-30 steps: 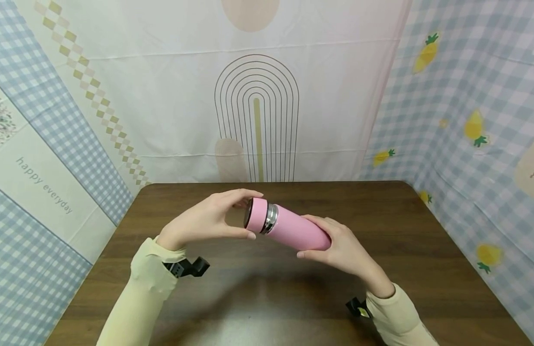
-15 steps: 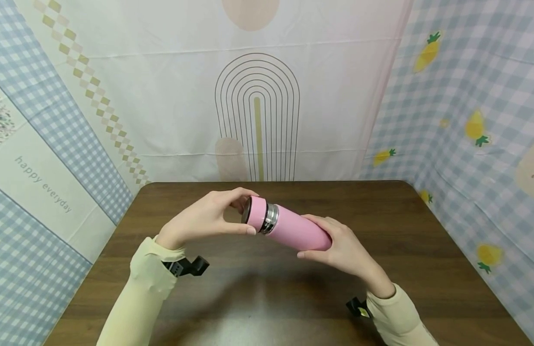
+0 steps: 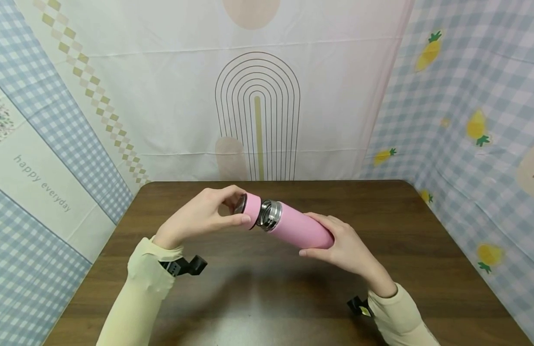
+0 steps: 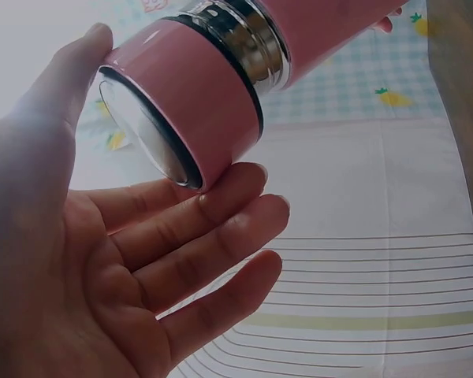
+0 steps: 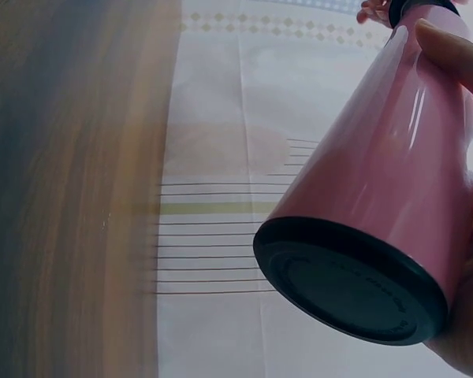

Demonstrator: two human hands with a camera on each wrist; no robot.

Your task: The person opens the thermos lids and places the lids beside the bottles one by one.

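Note:
A pink thermos is held tilted above the table, its steel neck pointing up to the left. My right hand grips the body near its black base. Between the thumb and fingers of my left hand is the pink lid, which has a shiny end disc. The lid sits right at the mouth of the neck, slightly off its line, and part of the open rim shows in the head view.
Below the hands lies a dark wooden table. A printed white cloth hangs behind it, with a blue checked cloth at the right. Each wrist wears a small black camera.
My left hand has drawn the lid left and tilted it, widening the gap at the neck so the rim shows. The right hand and thermos body have barely moved.

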